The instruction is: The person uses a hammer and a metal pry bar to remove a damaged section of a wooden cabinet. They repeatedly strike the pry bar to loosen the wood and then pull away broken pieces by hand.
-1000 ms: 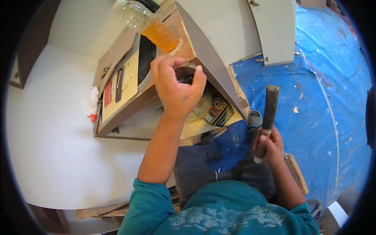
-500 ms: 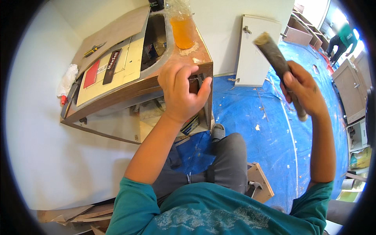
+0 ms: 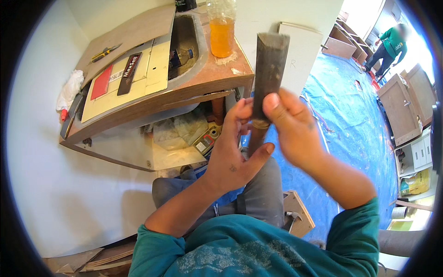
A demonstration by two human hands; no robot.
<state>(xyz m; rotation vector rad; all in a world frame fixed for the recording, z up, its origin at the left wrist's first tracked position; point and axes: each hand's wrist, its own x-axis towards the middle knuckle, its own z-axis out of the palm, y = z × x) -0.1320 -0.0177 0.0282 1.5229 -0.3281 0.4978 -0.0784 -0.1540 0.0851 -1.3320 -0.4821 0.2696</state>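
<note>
A chisel point(image 3: 271, 69) with a broad dark blade and a brown wooden handle points upward in front of me. My right hand point(image 3: 295, 124) grips it, thumb pressed on the lower blade. Around the handle just below, my left hand point(image 3: 235, 147) curls loosely, its fingertips by the collar and its thumb sticking out to the right. Behind both hands stands a wooden counter point(image 3: 184, 94) with a sink opening. On its right end is a clear bottle point(image 3: 222, 37) of orange liquid.
Boards, a yellow-handled cutter point(image 3: 105, 54) and a white bag point(image 3: 70, 90) lie on the counter's left. A hammer point(image 3: 293, 217) rests on a wooden box near my knee. A white panel leans on the wall. Blue sheeting point(image 3: 341, 124) covers the floor; another person point(image 3: 392, 46) stands far right.
My right hand has brought the chisel leftward and turned it more upright. My left hand has moved right from an open pose to close round the handle.
</note>
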